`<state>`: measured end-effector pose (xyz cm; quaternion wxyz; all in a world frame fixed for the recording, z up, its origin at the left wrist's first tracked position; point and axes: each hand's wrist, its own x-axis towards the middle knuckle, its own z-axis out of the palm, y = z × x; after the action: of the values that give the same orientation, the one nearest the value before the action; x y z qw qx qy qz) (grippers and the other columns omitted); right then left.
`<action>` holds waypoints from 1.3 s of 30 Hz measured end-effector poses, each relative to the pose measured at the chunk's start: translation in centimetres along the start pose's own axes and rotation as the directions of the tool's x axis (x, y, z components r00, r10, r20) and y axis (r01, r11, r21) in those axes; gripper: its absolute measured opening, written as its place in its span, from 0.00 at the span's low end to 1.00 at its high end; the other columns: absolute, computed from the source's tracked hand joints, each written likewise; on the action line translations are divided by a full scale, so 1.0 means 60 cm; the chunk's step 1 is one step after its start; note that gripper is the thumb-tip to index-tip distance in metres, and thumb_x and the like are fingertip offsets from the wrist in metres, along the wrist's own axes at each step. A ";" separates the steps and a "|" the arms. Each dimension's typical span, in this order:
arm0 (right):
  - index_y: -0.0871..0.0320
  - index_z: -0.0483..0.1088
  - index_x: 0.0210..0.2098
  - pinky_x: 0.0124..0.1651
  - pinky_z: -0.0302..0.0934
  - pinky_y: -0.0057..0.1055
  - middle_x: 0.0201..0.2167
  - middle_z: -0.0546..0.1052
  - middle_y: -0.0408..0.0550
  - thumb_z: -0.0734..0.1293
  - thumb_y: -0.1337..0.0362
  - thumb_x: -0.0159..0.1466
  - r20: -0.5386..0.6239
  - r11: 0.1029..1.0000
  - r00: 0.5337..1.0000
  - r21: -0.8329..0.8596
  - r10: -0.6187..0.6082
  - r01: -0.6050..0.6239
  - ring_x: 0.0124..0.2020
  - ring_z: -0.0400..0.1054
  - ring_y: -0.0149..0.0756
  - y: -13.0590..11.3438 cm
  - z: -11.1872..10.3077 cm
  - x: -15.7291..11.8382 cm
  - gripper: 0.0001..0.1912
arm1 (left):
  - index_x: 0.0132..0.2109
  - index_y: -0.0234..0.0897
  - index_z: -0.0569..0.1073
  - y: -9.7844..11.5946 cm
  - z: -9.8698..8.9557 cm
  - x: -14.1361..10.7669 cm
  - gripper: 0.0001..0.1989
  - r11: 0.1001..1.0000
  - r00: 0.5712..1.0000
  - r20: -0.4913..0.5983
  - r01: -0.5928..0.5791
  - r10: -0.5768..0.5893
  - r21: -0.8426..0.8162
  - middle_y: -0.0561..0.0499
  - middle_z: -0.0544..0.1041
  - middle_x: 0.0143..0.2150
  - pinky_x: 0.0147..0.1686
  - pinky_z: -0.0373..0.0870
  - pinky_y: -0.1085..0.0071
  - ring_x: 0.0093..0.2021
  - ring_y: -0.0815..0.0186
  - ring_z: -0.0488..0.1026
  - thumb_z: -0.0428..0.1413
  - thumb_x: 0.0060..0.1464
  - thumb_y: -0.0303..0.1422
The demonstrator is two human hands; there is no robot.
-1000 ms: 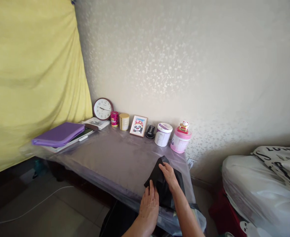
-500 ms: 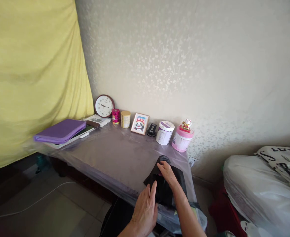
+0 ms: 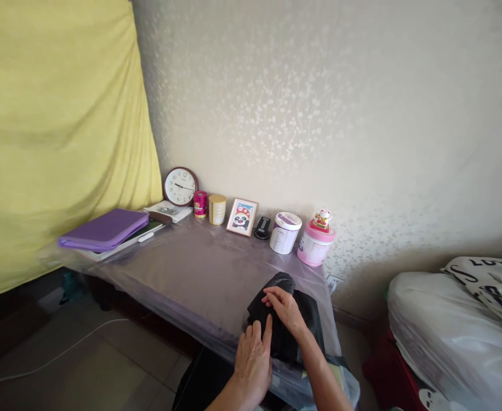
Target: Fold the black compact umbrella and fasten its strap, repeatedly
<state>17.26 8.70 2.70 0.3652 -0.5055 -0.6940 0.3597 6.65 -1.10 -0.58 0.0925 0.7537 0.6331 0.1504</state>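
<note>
A crumpled, slightly shiny black cloth item lies at the near right corner of the table; its exact kind is unclear. Over its middle, my right hand has thumb and fingers brought together, apparently pinching a fold. My left hand rests at the item's near left edge with the index finger stretched out toward the right fingertips. The left thumb is mostly hidden. Part of the cloth is covered by my hands and right forearm.
Along the wall stand a clock, a pink can, a picture frame, a white-purple tub and a pink tub topped by a cat figurine. A purple folder lies left. Plastic film covers the table.
My right fingers have drawn together and shifted slightly left and down. My left index finger has straightened, apart from the other fingers. The black cloth has changed shape a little, covering the dark opening.
</note>
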 end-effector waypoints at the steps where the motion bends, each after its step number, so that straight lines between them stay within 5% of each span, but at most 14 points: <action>1: 0.56 0.70 0.38 0.38 0.64 0.30 0.30 0.77 0.46 0.58 0.58 0.61 -0.010 0.998 0.999 -0.028 -0.052 0.052 0.32 0.71 0.33 -0.003 0.001 -0.012 0.13 | 0.64 0.38 0.45 0.000 0.002 0.000 0.39 1.000 1.000 0.002 0.006 -0.006 -0.003 0.43 0.62 0.53 0.47 0.61 0.62 0.48 0.58 0.63 0.49 0.44 0.22; 7: 0.54 0.71 0.41 0.53 0.58 0.37 0.41 0.75 0.50 0.56 0.63 0.64 0.024 0.857 0.918 -0.350 -0.395 0.378 0.49 0.65 0.38 0.001 0.000 -0.071 0.13 | 0.63 0.31 0.46 0.002 -0.003 0.002 0.38 0.997 0.992 0.118 0.048 -0.040 -0.062 0.39 0.57 0.60 0.48 0.63 0.68 0.50 0.60 0.65 0.48 0.43 0.21; 16: 0.56 0.70 0.45 0.58 0.49 0.47 0.48 0.72 0.50 0.54 0.64 0.65 0.048 0.702 0.880 -0.583 -0.473 0.409 0.56 0.59 0.40 0.070 -0.031 0.006 0.16 | 0.64 0.33 0.38 0.012 -0.026 0.004 0.39 0.988 0.960 0.259 0.130 -0.106 -0.079 0.39 0.51 0.63 0.50 0.62 0.69 0.55 0.59 0.62 0.46 0.46 0.20; 30: 0.53 0.72 0.38 0.49 0.57 0.29 0.41 0.76 0.46 0.52 0.64 0.65 -0.020 0.752 0.982 -0.646 -0.189 0.131 0.44 0.68 0.34 0.105 -0.054 0.125 0.17 | 0.64 0.31 0.41 0.002 -0.020 0.016 0.39 0.972 0.940 0.306 0.200 -0.155 -0.123 0.37 0.48 0.64 0.49 0.63 0.63 0.52 0.56 0.65 0.47 0.45 0.21; 35: 0.57 0.71 0.35 0.48 0.56 0.35 0.38 0.76 0.53 0.53 0.66 0.63 -0.188 0.722 0.968 -0.692 -0.164 -0.012 0.43 0.68 0.40 0.105 -0.087 0.107 0.15 | 0.64 0.33 0.42 0.006 -0.029 0.010 0.38 0.968 0.935 0.306 0.223 -0.180 -0.112 0.34 0.49 0.63 0.47 0.64 0.65 0.52 0.56 0.66 0.48 0.46 0.23; 39: 0.59 0.70 0.36 0.45 0.58 0.34 0.38 0.75 0.56 0.52 0.62 0.63 -0.377 0.722 0.915 -0.673 -0.145 -0.163 0.42 0.69 0.41 0.121 -0.138 0.042 0.17 | 0.64 0.34 0.41 0.004 -0.031 0.003 0.37 0.975 0.952 0.266 0.190 -0.153 -0.118 0.34 0.51 0.62 0.47 0.63 0.67 0.51 0.58 0.67 0.47 0.49 0.25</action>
<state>27.11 13.87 0.69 0.2831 -0.6713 -0.6840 -0.0358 6.27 -1.08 1.25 0.2394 0.7002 0.6668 0.0880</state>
